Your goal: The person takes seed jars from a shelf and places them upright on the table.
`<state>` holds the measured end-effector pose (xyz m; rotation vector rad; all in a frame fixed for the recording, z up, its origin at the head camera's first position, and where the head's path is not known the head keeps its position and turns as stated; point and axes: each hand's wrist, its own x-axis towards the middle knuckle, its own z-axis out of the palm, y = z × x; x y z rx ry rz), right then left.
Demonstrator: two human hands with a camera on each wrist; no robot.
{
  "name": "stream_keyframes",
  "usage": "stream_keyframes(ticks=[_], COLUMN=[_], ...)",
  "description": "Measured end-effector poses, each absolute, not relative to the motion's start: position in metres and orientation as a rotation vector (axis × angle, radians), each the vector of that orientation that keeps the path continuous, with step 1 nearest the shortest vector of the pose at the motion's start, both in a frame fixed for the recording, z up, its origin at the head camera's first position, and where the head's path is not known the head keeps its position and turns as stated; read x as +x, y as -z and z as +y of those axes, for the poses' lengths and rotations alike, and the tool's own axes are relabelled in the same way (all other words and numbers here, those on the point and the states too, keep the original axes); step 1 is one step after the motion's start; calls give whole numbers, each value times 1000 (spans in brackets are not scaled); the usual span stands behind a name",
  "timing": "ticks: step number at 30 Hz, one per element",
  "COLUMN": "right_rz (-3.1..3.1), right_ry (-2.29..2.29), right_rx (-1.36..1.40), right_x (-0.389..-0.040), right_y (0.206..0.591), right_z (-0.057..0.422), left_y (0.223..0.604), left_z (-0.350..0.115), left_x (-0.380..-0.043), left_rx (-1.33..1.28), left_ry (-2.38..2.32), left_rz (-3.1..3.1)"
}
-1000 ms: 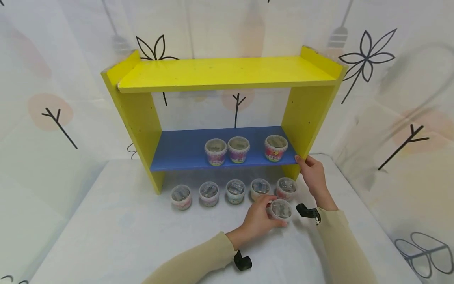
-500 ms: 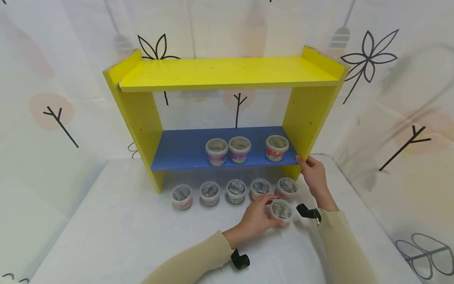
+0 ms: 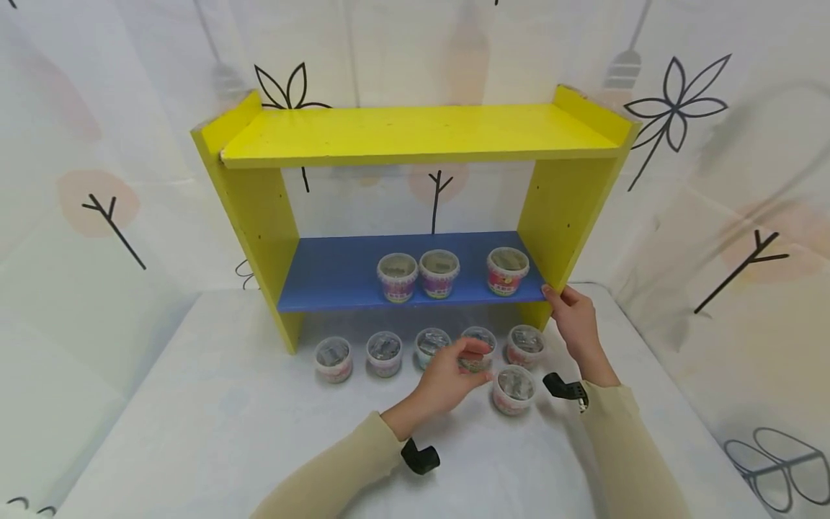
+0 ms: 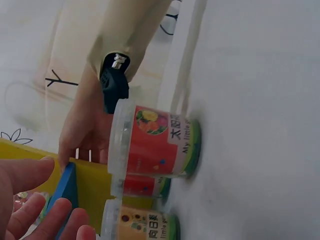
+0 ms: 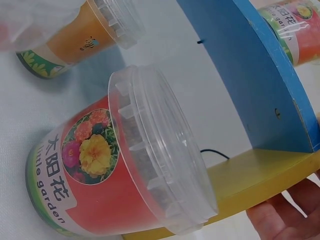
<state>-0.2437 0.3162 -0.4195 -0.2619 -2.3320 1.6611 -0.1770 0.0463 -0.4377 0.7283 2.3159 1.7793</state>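
A lidded plastic tub with a red flower label [image 4: 155, 142] stands on the white table, to the right of my left hand [image 3: 447, 382]. That hand is apart from it, fingers spread and holding nothing, in front of an orange-labelled tub [image 4: 134, 220]. My right hand [image 3: 576, 324] grips the right side of the shelf unit, thumb at the end of the blue board [image 3: 337, 270] and fingers round the yellow side panel [image 3: 563, 216]. Close to the right wrist camera stands another red-labelled tub [image 5: 115, 175].
On the blue board stand several tubs, one [image 3: 508, 272] at the right and two [image 3: 439, 274] near the middle. Below it a row of tubs runs left to a pinkish one [image 3: 333, 360]. The yellow top board [image 3: 415, 130] overhangs the blue one.
My left hand has let go of the front red-labelled tub and moved left and slightly up. The tub stays standing on the table. My right hand keeps its hold on the shelf unit.
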Motion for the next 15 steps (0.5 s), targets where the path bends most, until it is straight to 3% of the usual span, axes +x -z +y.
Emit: stream_keyframes(ticks=[15], right_rz=[-2333], right_ry=[-1654], right_rx=[-241], right_x=[-243], right_y=[420], right_z=[317], left_y=[406], left_z=[-9], left_x=[-203], left_rx=[684], left_ry=[-2111], left_rz=[2293])
